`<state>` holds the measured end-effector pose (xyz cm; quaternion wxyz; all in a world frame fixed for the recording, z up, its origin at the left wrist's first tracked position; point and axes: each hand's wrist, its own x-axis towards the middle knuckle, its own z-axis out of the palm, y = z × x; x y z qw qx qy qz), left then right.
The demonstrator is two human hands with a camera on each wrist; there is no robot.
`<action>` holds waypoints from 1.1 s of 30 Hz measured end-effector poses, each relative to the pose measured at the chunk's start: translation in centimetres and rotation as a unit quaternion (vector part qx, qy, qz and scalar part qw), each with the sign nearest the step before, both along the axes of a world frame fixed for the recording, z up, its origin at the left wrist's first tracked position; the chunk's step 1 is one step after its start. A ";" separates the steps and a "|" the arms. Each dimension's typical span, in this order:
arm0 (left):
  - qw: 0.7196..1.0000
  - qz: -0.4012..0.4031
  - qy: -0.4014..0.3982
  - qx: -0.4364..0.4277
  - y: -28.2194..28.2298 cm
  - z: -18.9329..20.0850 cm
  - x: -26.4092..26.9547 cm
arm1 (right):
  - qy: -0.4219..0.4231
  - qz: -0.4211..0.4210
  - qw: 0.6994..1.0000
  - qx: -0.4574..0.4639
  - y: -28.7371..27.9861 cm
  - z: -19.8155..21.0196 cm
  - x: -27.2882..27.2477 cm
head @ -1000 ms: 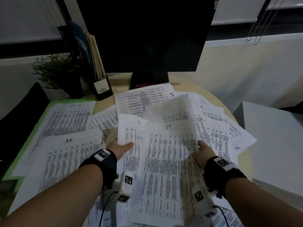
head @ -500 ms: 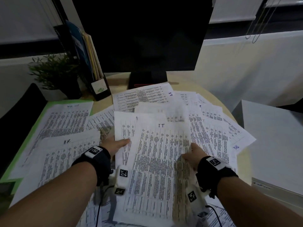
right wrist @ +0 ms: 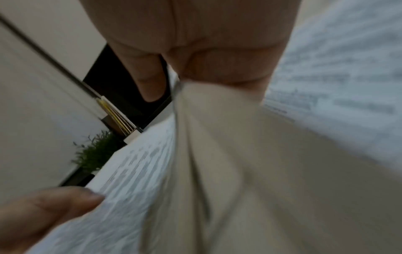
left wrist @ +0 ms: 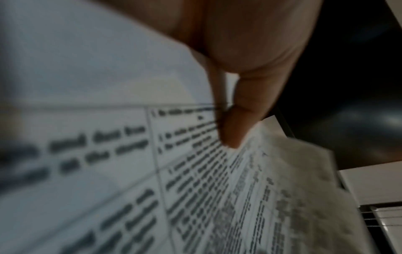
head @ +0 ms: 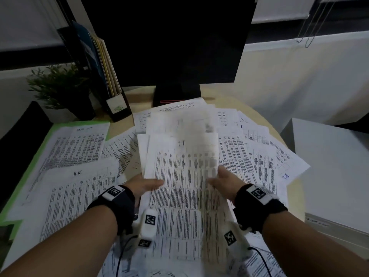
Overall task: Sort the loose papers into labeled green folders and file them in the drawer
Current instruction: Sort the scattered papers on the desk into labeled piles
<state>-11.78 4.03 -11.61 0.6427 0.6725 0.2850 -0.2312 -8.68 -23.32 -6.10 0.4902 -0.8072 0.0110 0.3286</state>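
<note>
In the head view a stack of printed sheets marked "IT" (head: 183,188) sits between my hands at the middle of the table, its far end blurred. My left hand (head: 144,185) pinches its left edge, and the left wrist view shows the thumb (left wrist: 234,123) on top of the sheets (left wrist: 195,180). My right hand (head: 220,179) grips the right edge. In the right wrist view the stack (right wrist: 217,171) bends between its thumb (right wrist: 54,206) and its fingers. An open green folder (head: 38,152) lies at the left under a "task list" sheet. A sheet marked "HR" (head: 79,188) lies beside it.
More loose sheets (head: 259,156) fan out to the right, over the round table's edge (head: 295,188). A dark monitor (head: 169,47), a black file holder (head: 115,100) and a potted plant (head: 58,86) stand at the back. A white cabinet top (head: 329,166) lies at the right.
My hands have drawn closer together on the IT stack. The sheet that stood curled up a second ago lay flat, and the stack's far end is now blurred.
</note>
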 end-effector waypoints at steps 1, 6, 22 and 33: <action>1.000 -0.014 -0.002 0.027 -0.4 0.2 -0.2 | -0.014 0.041 0.998 -0.035 0.1 0.2 0.2; 0.982 0.055 0.049 0.172 1.9 -1.9 -0.5 | -0.075 0.010 0.922 -0.379 -2.8 0.0 2.8; 0.967 -0.031 0.046 0.250 2.3 -2.5 -1.1 | 0.012 -0.054 0.894 -0.444 -5.7 -2.0 2.8; 0.975 -0.030 0.016 0.219 2.6 -1.7 -1.2 | -0.154 -0.124 0.912 -0.358 -5.7 2.2 3.5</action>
